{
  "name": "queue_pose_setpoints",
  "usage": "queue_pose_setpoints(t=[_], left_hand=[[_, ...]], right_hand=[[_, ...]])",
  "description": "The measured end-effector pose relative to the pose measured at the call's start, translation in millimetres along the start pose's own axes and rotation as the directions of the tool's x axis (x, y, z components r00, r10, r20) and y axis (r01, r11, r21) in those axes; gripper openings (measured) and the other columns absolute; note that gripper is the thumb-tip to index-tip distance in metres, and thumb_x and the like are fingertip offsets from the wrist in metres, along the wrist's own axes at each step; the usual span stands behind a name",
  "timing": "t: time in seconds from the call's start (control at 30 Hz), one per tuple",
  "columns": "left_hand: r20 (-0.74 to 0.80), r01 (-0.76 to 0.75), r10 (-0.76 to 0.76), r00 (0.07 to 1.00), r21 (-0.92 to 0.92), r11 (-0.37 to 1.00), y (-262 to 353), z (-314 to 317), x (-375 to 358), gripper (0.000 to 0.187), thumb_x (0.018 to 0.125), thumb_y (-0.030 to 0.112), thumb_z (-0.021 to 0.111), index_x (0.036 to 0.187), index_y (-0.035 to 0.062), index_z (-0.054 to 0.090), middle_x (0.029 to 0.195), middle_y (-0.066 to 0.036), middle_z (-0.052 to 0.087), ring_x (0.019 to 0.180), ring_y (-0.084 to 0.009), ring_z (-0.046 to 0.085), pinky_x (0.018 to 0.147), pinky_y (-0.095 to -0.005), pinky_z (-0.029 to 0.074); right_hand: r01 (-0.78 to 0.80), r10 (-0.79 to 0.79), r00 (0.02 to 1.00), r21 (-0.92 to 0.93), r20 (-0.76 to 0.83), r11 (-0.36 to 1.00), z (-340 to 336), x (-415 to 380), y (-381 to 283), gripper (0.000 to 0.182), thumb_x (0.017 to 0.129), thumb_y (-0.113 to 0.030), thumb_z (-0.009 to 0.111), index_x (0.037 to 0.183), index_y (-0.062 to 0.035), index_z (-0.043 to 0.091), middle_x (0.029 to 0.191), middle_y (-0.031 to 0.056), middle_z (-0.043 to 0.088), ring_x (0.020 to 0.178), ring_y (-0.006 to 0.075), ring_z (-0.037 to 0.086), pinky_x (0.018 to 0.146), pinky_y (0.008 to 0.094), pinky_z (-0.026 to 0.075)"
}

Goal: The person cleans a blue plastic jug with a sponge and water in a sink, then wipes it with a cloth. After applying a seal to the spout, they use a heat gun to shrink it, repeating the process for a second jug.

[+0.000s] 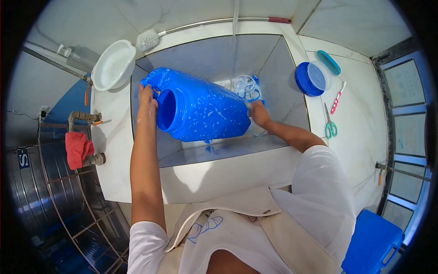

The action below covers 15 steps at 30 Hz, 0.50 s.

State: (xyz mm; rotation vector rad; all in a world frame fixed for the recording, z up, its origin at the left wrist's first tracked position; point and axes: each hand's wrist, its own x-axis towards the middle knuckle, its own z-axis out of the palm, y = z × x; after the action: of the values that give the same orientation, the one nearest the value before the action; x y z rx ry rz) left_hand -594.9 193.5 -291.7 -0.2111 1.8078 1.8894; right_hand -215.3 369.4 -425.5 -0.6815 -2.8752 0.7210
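A wet blue plastic jug [210, 109] lies on its side over a tiled basin [287, 100], its round open mouth facing left. My left hand [146, 101] is closed on the jug's handle near the mouth. At the jug's base end, my right hand [259, 113] is against its lower right corner, fingers partly hidden behind it. White and blue tangled cord or tubing [246, 86] lies in the basin just above my right hand. A thin stream of water [235, 27] falls from the top into the basin.
A white bowl [114, 66] and a long-handled brush [214, 22] rest on the rim. On the right ledge are blue tubs [305, 80], a teal brush [328, 63], scissors [330, 125] and a pink toothbrush [338, 98]. A red cloth [79, 148] hangs on a left pipe.
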Motion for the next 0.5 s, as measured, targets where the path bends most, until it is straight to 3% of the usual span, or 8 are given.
queue_pose_setpoints(t=[0.03, 0.07, 0.13, 0.17, 0.2, 0.27, 0.4, 0.5], left_hand=[[0.035, 0.005, -0.004, 0.999, -0.025, 1.000, -1.3, 0.9, -0.1, 0.033, 0.085, 0.004, 0.042, 0.117, 0.0127, 0.043, 0.074, -0.005, 0.050, 0.057, -0.0135, 0.047, 0.048, -0.0278, 0.042], [0.040, 0.007, -0.006, 0.999, -0.021, 1.000, -1.4, 1.8, 0.0, 0.033, 0.085, 0.004, 0.042, 0.117, 0.0127, 0.043, 0.074, -0.005, 0.050, 0.057, -0.0135, 0.047, 0.048, -0.0278, 0.042], [0.014, -0.014, 0.014, 1.000, 0.000, 1.000, 2.6, 4.0, 1.4, 0.025, 0.085, 0.003, 0.040, 0.108, 0.0121, 0.045, 0.074, -0.006, 0.050, 0.058, -0.0139, 0.047, 0.048, -0.0279, 0.043], [0.011, -0.010, 0.010, 1.000, 0.004, 1.000, 2.4, 4.6, -1.3, 0.025, 0.085, 0.003, 0.040, 0.108, 0.0121, 0.045, 0.074, -0.006, 0.050, 0.058, -0.0139, 0.047, 0.048, -0.0279, 0.043], [-0.016, -0.015, 0.014, 1.000, -0.039, 0.999, 9.0, 12.0, -15.3, 0.026, 0.085, 0.003, 0.040, 0.109, 0.0122, 0.045, 0.076, -0.006, 0.051, 0.058, -0.0141, 0.047, 0.049, -0.0278, 0.043], [-0.043, -0.020, 0.017, 0.999, -0.082, 0.996, 10.7, 13.9, -21.1, 0.027, 0.085, 0.003, 0.039, 0.110, 0.0122, 0.046, 0.077, -0.005, 0.051, 0.058, -0.0143, 0.047, 0.049, -0.0278, 0.043], [0.036, -0.002, 0.005, 0.999, -0.069, 0.998, 2.0, 7.0, -1.2, 0.027, 0.085, 0.004, 0.040, 0.110, 0.0129, 0.046, 0.077, -0.005, 0.051, 0.057, -0.0143, 0.047, 0.049, -0.0281, 0.043], [0.017, 0.010, -0.009, 1.000, -0.049, 0.999, -4.8, 4.2, 7.0, 0.028, 0.085, 0.004, 0.040, 0.110, 0.0133, 0.046, 0.076, -0.005, 0.051, 0.057, -0.0141, 0.047, 0.047, -0.0277, 0.043]], right_hand=[[-0.316, 0.316, 0.949, 0.033, 0.006, 0.948, 10.2, 0.7, 6.9, 0.021, 0.076, -0.003, 0.045, 0.094, 0.0032, 0.055, 0.091, 0.0178, 0.055, 0.089, 0.0334, 0.050, 0.074, 0.0380, 0.045], [-0.322, 0.322, 0.947, 0.035, 0.005, 0.946, 24.4, 0.9, 9.2, 0.021, 0.076, -0.003, 0.045, 0.094, 0.0032, 0.055, 0.091, 0.0178, 0.055, 0.089, 0.0334, 0.050, 0.074, 0.0380, 0.045], [-0.785, 0.821, 0.552, 0.422, 0.144, 0.454, 44.8, 15.0, 3.0, 0.026, 0.082, -0.008, 0.037, 0.103, 0.0046, 0.048, 0.094, 0.0196, 0.056, 0.086, 0.0326, 0.055, 0.064, 0.0384, 0.049], [-0.719, 0.881, 0.430, 0.664, 0.197, 0.203, 52.3, 15.5, -3.2, 0.030, 0.082, -0.008, 0.035, 0.108, 0.0044, 0.045, 0.087, 0.0178, 0.057, 0.079, 0.0308, 0.059, 0.057, 0.0404, 0.051], [-0.723, 0.881, 0.428, 0.661, 0.200, 0.201, 50.3, 14.9, -0.5, 0.030, 0.082, -0.008, 0.035, 0.108, 0.0044, 0.045, 0.087, 0.0178, 0.057, 0.079, 0.0308, 0.059, 0.057, 0.0404, 0.051], [-0.559, 0.596, 0.523, 0.773, 0.609, -0.300, 35.9, 16.1, 4.3, 0.027, 0.081, -0.006, 0.040, 0.106, 0.0031, 0.046, 0.088, 0.0142, 0.056, 0.072, 0.0287, 0.059, 0.057, 0.0426, 0.050], [-0.641, 0.731, 0.443, 0.753, 0.519, -0.147, -10.4, 21.7, -40.2, 0.026, 0.077, -0.006, 0.047, 0.101, 0.0018, 0.055, 0.089, 0.0134, 0.060, 0.074, 0.0246, 0.062, 0.054, 0.0364, 0.049], [-0.582, 0.581, 0.776, 0.634, 0.245, 0.509, 7.9, 12.6, -23.5, 0.009, 0.072, -0.004, 0.056, 0.076, -0.0008, 0.064, 0.068, 0.0088, 0.061, 0.066, 0.0213, 0.061, 0.053, 0.0344, 0.046]])
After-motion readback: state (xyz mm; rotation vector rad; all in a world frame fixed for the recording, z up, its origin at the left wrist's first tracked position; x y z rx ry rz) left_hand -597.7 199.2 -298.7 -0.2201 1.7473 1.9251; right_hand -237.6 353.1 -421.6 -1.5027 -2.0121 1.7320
